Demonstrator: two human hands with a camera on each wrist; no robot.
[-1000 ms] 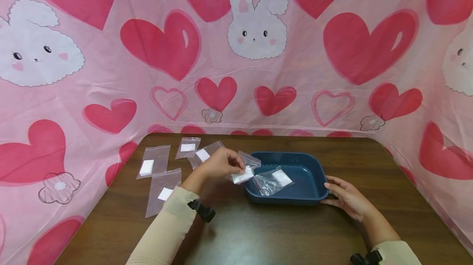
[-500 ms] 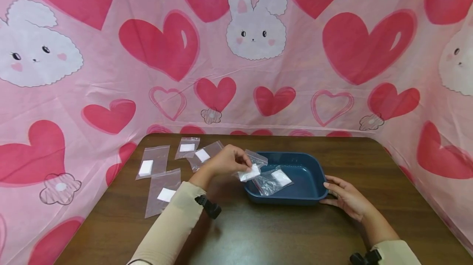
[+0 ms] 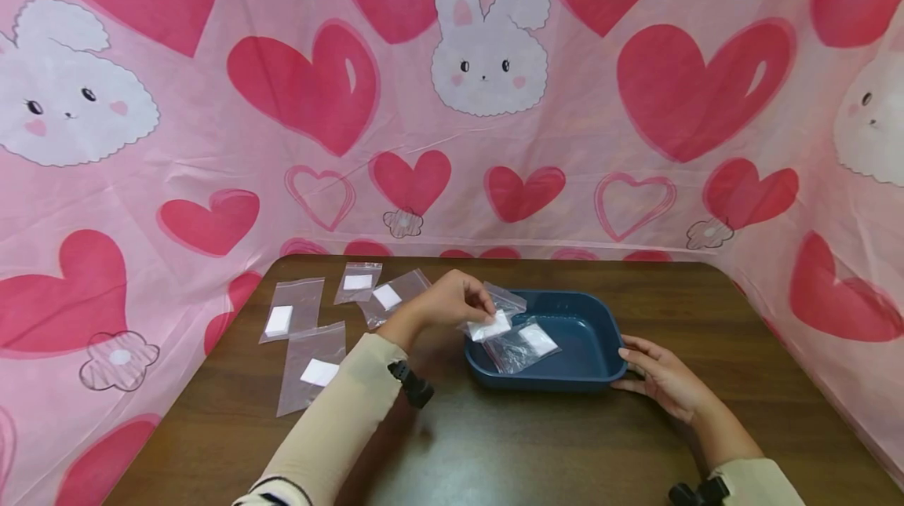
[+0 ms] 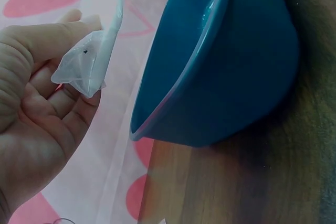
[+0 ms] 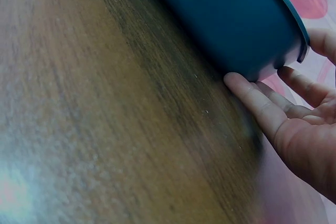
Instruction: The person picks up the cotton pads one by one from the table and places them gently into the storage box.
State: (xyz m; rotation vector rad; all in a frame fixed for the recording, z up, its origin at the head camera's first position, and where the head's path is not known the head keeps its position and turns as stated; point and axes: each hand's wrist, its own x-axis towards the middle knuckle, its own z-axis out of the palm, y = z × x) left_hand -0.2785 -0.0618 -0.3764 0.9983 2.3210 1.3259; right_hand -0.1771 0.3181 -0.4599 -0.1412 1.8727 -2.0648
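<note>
My left hand [image 3: 452, 300] pinches a small clear zip bag [image 3: 490, 327] with a white block inside, over the left end of the blue tray [image 3: 600, 380]. In the left wrist view, the bag [image 4: 107, 30] sits between thumb and fingers, beside the tray's rim [image 4: 181, 77]. Another zip bag [image 3: 510, 351] with a white block lies in the tray's left part, partly across its front rim. My right hand [image 3: 664, 380] touches the tray's right end. Its fingers [image 5: 257, 100] are extended against the outer wall in the right wrist view.
Several more zip bags with white blocks lie on the wooden table [image 3: 480, 451] to the left, among them a large bag [image 3: 297, 392] and a small bag [image 3: 349, 294]. A pink cloth [image 3: 579, 121] with hearts and rabbits hangs behind the table.
My left hand has carried its zip bag rightward and slightly up, from the tray's left edge to over its left part. The right hand and the tray have stayed about where they were.
</note>
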